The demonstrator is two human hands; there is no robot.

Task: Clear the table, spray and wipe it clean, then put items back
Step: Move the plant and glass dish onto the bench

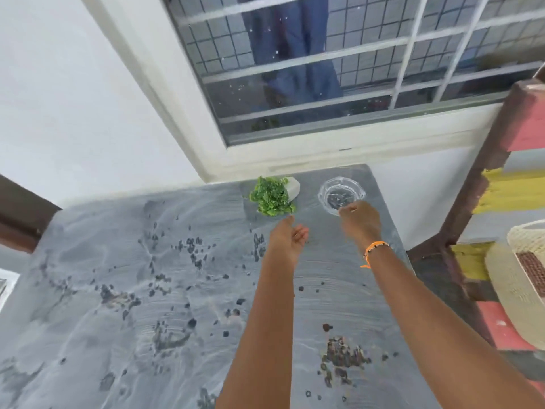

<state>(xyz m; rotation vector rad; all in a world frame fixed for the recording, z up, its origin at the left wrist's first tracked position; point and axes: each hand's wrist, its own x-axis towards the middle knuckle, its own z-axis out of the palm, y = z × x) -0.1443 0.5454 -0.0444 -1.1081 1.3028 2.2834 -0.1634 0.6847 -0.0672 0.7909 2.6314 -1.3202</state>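
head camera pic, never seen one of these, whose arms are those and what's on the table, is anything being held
There is one picture, taken by a wide-angle camera worn on a person's head, looking forward and down. There is no machine: the two bare arms are the wearer's own.

The grey table stands against a wall under a barred window and is speckled with dark spots. At its far end sit a small green plant in a white pot and, to its right, a clear glass dish.

The right hand, with an orange band on its wrist, is at the near rim of the dish; whether it grips it I cannot tell. The left hand hangs just short of the plant, fingers loosely curled, holding nothing.
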